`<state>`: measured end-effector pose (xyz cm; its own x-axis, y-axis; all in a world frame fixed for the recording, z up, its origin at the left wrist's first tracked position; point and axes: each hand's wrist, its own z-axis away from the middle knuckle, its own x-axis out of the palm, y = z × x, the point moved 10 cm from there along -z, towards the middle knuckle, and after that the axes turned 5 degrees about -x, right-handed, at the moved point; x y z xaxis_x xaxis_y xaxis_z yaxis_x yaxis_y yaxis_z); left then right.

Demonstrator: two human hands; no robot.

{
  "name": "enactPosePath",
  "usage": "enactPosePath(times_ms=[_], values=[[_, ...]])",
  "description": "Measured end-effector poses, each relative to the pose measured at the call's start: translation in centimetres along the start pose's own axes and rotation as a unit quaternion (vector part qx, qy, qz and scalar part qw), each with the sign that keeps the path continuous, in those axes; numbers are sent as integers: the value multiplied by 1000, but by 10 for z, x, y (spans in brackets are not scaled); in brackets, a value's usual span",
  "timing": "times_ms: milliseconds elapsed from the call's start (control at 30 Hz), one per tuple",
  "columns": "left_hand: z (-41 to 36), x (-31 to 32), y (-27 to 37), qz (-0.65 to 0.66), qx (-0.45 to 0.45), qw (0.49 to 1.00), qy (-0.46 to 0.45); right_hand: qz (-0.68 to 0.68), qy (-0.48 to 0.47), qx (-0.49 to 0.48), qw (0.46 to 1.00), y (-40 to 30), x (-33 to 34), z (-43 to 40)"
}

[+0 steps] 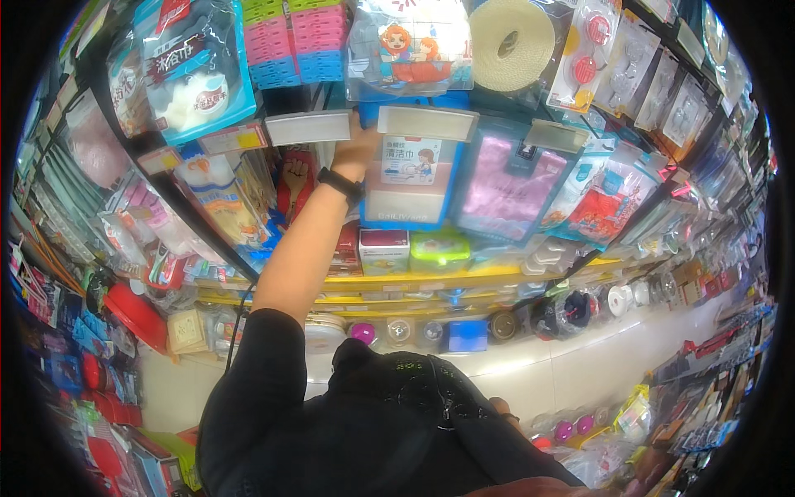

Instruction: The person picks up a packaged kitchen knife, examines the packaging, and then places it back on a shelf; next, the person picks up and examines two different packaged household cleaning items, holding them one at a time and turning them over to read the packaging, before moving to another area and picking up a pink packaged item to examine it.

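My left hand (358, 149) reaches up to a hanging display and is at the upper left edge of a blue-bordered pack of cleaning cloths (410, 180). A dark wristband (341, 186) circles that wrist. Part of the fingers is hidden behind price-tag holders, so the grip cannot be made out. Right of this pack hangs a pack with pink cloth (509, 183). To the left is a red pack picturing a fist (297, 174). My right hand (502, 409) hangs low beside my body, mostly hidden by the black clothing and bag.
Above hang a bath-towel pack (192, 68), coloured clothes pegs (295, 40) and a coiled woven strap (512, 43). A yellow-edged shelf (422, 276) below bears boxes and a green plastic pack (440, 248). Goods line the tiled floor (528, 366), with another stocked rack (702, 385) at right.
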<state>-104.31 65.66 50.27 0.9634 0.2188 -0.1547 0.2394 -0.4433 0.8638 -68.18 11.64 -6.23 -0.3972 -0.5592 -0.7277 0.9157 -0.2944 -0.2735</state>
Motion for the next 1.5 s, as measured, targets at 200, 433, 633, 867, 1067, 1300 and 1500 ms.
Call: enactPosePath(times_ms=[200, 433, 633, 867, 1067, 1300, 1500], values=[[0, 5, -14, 34, -15, 999, -1, -141, 56, 46, 987, 8, 0, -22], [-8, 2, -24, -35, 1, 998, 47, -259, 67, 80, 960, 3, 1, -17], [17, 10, 10, -17, -50, 998, 18, -220, 56, 78, 971, 30, 28, 11], [-12, 15, -26, 95, -31, 994, -35, -144, 42, 6, 989, -9, -5, 9], [-2, 22, -36, 167, -125, 973, -103, -300, 99, 75, 946, 7, -4, 10], [64, -4, 52, 282, -81, 939, -180, -330, 100, 173, 922, 47, 47, 8], [82, 0, 79, 346, -96, 907, -222, -28, 59, -43, 997, 53, 60, -10]])
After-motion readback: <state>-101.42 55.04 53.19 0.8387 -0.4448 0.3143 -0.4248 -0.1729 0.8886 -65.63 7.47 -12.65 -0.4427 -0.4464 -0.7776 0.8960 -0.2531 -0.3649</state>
